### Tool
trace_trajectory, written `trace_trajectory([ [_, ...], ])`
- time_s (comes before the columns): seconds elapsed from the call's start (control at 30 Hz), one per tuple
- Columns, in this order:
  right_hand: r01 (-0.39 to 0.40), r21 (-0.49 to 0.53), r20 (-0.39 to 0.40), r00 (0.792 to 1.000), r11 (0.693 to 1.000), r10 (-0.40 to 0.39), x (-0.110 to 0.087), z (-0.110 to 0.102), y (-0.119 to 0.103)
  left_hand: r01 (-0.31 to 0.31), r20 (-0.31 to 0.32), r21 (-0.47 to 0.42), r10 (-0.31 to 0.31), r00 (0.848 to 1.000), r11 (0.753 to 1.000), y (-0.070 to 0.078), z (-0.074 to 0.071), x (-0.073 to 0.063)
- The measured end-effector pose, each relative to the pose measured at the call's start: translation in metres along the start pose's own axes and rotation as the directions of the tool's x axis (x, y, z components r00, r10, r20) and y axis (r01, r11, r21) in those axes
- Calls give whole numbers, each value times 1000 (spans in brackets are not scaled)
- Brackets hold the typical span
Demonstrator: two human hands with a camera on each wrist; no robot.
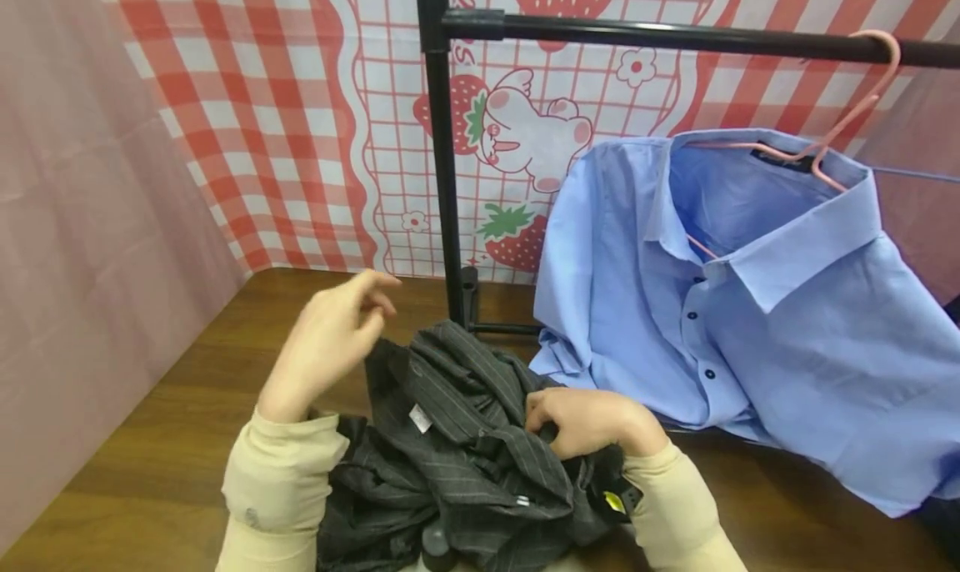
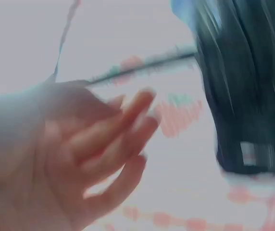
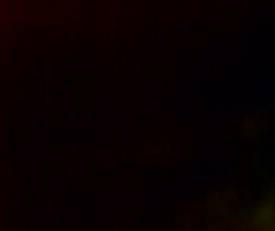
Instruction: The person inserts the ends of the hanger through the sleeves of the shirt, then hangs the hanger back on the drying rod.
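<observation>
A dark grey pinstriped garment lies bunched up at the front of the table, with a small white label showing on it. My right hand grips its cloth on the right side, the fingertips partly hidden in the folds. Raised over the garment's left edge is my left hand, holding nothing, its fingers loosely bent. In the left wrist view that hand is apart from the hanging dark striped cloth. The right wrist view is almost wholly black.
A light blue button-up shirt hangs on a pink hanger from a black rack's rail at the right. The rack's upright stands just behind the garment. A strawberry-print cloth backs the wooden table; a pink curtain hangs at left.
</observation>
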State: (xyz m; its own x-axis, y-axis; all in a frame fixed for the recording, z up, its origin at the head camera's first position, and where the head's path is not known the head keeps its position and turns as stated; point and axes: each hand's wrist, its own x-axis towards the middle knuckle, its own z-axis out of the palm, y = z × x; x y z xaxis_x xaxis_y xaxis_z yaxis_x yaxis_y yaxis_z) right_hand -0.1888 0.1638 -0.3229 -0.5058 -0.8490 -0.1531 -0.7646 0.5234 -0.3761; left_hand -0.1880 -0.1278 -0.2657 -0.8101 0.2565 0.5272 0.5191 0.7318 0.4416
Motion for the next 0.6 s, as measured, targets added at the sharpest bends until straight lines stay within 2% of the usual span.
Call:
trace_trajectory([
  [0.07,-7,-14,3,1000,1000,7,0,0,0,89,-29,80,-87,996,993,-16,-7,0],
  [0.1,-16,-13,1,1000,1000,16,0,0,0,127,-23,103,-125,992,987,-24,-10,0],
  [0.17,-38,-6,-10,999,999,38,0,0,-1,183,46,140,-191,981,973,-37,-12,0],
  [0.23,-94,27,-24,995,995,94,-1,-1,-2,202,156,173,-230,961,964,-47,-9,0],
  [0.37,-207,109,-44,976,972,213,-5,-3,-6,160,357,216,-230,905,963,-58,8,3],
  [0.43,-235,130,-44,969,963,242,-6,-4,-6,143,447,197,-218,867,970,-59,16,4],
  [0.5,-227,141,-46,971,964,235,-6,-6,-6,147,508,175,-217,833,973,-60,21,4],
  [0.53,-220,143,-48,972,965,229,-6,-6,-6,153,523,170,-221,823,973,-60,22,4],
  [0.57,-215,145,-50,973,966,224,-5,-6,-5,154,518,166,-219,827,974,-61,23,4],
  [0.6,-205,144,-55,975,968,215,-5,-7,-5,157,496,171,-222,840,973,-61,24,5],
])
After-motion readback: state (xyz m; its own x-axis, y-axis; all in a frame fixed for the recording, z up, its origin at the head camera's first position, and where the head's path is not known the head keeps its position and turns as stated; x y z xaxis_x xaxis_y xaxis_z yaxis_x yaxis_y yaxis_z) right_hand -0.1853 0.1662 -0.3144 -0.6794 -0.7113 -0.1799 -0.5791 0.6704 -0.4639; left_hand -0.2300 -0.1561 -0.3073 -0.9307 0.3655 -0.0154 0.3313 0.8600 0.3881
